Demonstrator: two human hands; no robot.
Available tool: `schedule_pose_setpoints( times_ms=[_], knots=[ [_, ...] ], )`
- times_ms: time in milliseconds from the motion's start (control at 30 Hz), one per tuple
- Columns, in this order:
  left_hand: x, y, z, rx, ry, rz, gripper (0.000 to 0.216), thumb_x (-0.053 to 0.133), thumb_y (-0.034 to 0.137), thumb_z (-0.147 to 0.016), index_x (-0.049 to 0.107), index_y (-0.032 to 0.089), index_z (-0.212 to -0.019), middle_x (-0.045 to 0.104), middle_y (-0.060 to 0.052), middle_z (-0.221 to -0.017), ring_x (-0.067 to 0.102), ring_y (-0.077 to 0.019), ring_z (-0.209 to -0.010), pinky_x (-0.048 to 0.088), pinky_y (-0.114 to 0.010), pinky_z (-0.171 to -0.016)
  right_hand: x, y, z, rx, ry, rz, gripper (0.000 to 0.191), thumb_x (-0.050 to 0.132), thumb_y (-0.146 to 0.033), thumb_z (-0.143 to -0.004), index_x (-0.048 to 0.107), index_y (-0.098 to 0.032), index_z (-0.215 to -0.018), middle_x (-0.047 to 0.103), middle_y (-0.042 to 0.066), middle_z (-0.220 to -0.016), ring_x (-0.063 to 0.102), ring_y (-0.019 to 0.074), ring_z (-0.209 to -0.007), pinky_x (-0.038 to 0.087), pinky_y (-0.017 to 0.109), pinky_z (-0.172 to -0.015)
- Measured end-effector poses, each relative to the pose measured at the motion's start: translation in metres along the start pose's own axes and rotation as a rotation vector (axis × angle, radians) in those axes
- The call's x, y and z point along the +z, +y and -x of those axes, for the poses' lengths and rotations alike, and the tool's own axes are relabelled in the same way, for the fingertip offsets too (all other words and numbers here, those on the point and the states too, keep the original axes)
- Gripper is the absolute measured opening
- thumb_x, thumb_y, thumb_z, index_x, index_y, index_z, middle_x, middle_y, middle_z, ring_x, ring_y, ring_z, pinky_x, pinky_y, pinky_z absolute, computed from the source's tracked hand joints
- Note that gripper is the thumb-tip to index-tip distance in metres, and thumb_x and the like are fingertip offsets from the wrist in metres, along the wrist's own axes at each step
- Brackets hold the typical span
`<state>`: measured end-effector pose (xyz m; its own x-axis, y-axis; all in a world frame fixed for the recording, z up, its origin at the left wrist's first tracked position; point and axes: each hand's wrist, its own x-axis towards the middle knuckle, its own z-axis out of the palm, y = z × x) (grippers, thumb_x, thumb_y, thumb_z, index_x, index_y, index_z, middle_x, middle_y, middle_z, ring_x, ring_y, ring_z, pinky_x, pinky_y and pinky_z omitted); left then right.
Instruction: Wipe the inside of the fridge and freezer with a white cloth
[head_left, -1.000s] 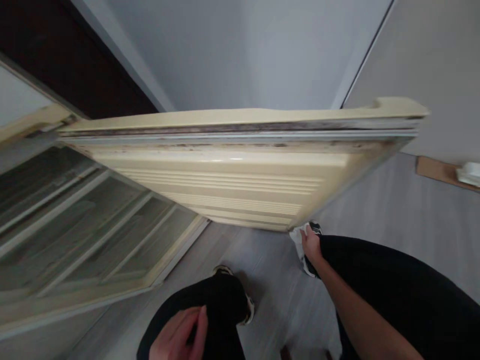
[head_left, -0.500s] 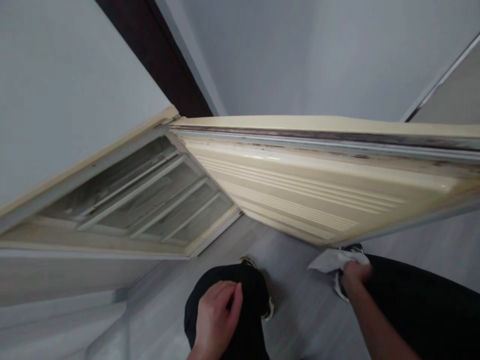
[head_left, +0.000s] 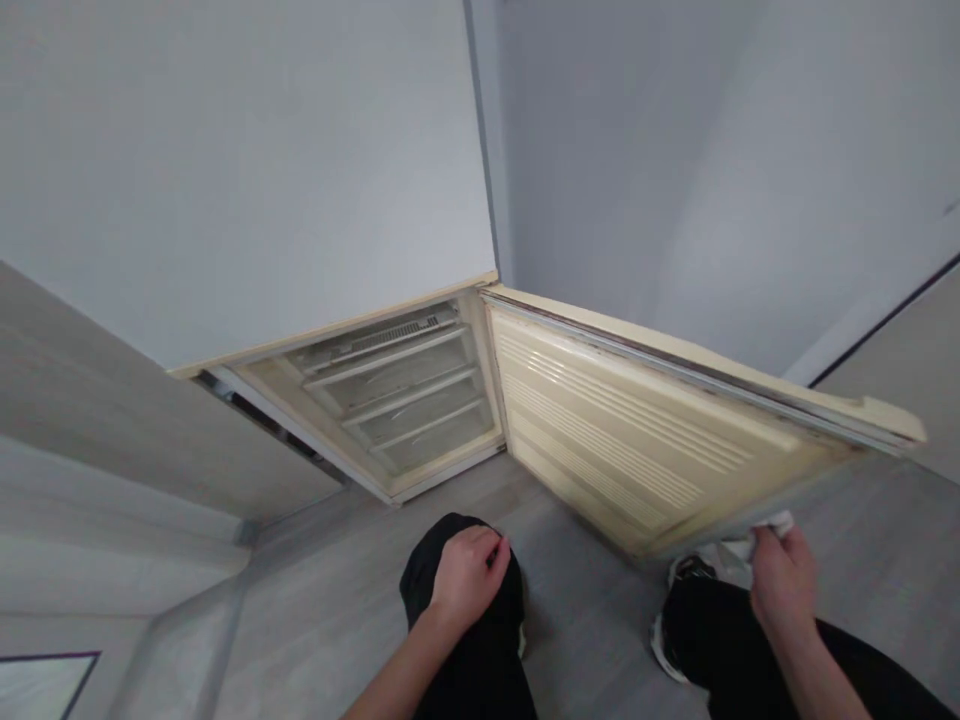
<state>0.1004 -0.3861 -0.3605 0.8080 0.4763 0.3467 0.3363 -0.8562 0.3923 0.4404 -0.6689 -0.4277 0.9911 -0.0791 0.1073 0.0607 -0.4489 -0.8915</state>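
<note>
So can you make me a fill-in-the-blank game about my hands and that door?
The cream door stands wide ____.
The left hand rests on a ____.
The right hand holds a cloth or tissue coloured ____.
The trousers are ____.

Missing words: open; knee; white; black.

The cabinet (head_left: 315,200) stands ahead, stacked drawers (head_left: 416,400) inside it, its open door (head_left: 615,430) extending rightward. The left grip (head_left: 471,575) lies on the left knee (head_left: 417,565), before the cabinet; the right grip (head_left: 784,578) has a cloth (head_left: 739,562) near the door's lower outer corner.
</note>
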Motion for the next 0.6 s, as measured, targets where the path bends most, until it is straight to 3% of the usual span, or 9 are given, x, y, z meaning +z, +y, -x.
schedule_pose_setpoints(
  times_ms=[167, 267, 333, 433, 533, 600],
  knots=[
    [-0.007, 0.013, 0.008, 0.077, 0.073, 0.03, 0.032, 0.052, 0.02, -0.1, 0.063, 0.021, -0.069, 0.068, -0.002, -0.068, 0.066, -0.0164, -0.065, 0.055, -0.029, -0.064, -0.02, -0.002, 0.041, -0.033, -0.117, 0.086, 0.056, 0.045, -0.058, -0.076, 0.066, -0.014, -0.103, 0.071, 0.014, -0.097, 0.062, 0.0324, -0.095, 0.048, 0.04, -0.083],
    [-0.024, 0.043, 0.021, 0.192, 0.171, 0.069, 0.018, 0.056, 0.026, -0.099, 0.072, 0.021, -0.106, 0.078, -0.008, -0.104, 0.074, -0.0197, -0.092, 0.063, -0.034, -0.084, -0.032, -0.004, 0.077, -0.096, -0.233, 0.16, 0.052, 0.045, -0.059, -0.077, 0.067, -0.018, -0.098, 0.074, 0.013, -0.094, 0.067, 0.0319, -0.091, 0.053, 0.037, -0.08],
    [-0.045, 0.071, 0.029, 0.314, 0.255, 0.052, 0.036, 0.058, 0.032, -0.098, 0.065, 0.018, -0.131, 0.072, -0.015, -0.127, 0.071, -0.0237, -0.115, 0.062, -0.037, -0.095, -0.037, -0.007, 0.1, -0.187, -0.361, 0.119, 0.048, 0.047, -0.059, -0.079, 0.069, -0.019, -0.095, 0.075, 0.012, -0.091, 0.07, 0.0289, -0.086, 0.056, 0.033, -0.079],
    [-0.088, 0.118, 0.033, 0.464, 0.417, -0.042, 0.057, 0.053, 0.044, -0.101, 0.052, 0.011, -0.147, 0.061, -0.023, -0.143, 0.055, -0.0299, -0.139, 0.059, -0.042, -0.104, -0.036, -0.013, 0.121, -0.317, -0.53, 0.054, 0.047, 0.049, -0.058, -0.083, 0.072, -0.019, -0.095, 0.077, 0.011, -0.093, 0.071, 0.0249, -0.081, 0.056, 0.027, -0.074],
    [-0.13, 0.155, 0.027, 0.477, 0.508, -0.09, 0.068, 0.055, 0.053, -0.1, 0.044, 0.014, -0.154, 0.054, -0.024, -0.151, 0.047, -0.0348, -0.146, 0.054, -0.052, -0.11, -0.021, -0.02, 0.125, -0.281, -0.5, 0.009, 0.05, 0.046, -0.057, -0.082, 0.074, -0.017, -0.095, 0.077, 0.013, -0.092, 0.072, 0.0261, -0.082, 0.057, 0.028, -0.07],
    [-0.151, 0.164, 0.022, 0.421, 0.459, -0.142, 0.066, 0.062, 0.055, -0.096, 0.05, 0.021, -0.15, 0.057, -0.019, -0.15, 0.049, -0.0367, -0.145, 0.049, -0.06, -0.114, -0.008, -0.023, 0.122, -0.205, -0.479, -0.025, 0.055, 0.047, -0.059, -0.077, 0.075, -0.016, -0.097, 0.077, 0.015, -0.096, 0.073, 0.0297, -0.09, 0.058, 0.03, -0.075]
  ],
)
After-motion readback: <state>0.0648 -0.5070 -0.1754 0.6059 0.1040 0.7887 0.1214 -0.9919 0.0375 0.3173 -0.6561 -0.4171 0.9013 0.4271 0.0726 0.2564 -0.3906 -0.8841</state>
